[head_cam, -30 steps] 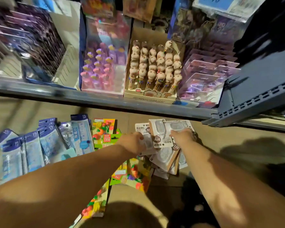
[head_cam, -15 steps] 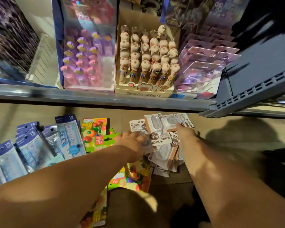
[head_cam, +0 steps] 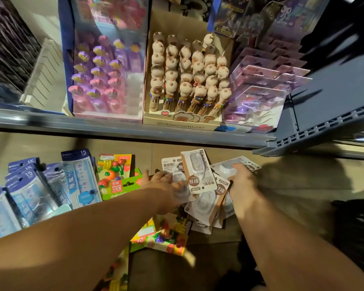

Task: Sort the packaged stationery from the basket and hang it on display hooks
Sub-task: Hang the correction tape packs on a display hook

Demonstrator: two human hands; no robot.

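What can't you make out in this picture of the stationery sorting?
Head view:
- Basket, display hooks: not in frame.
- Left hand and right hand: grip unclear, blurred against the white blister packs.
- Fruit eraser packs: partly covered by the left forearm.
- Purple cards: print blurred.
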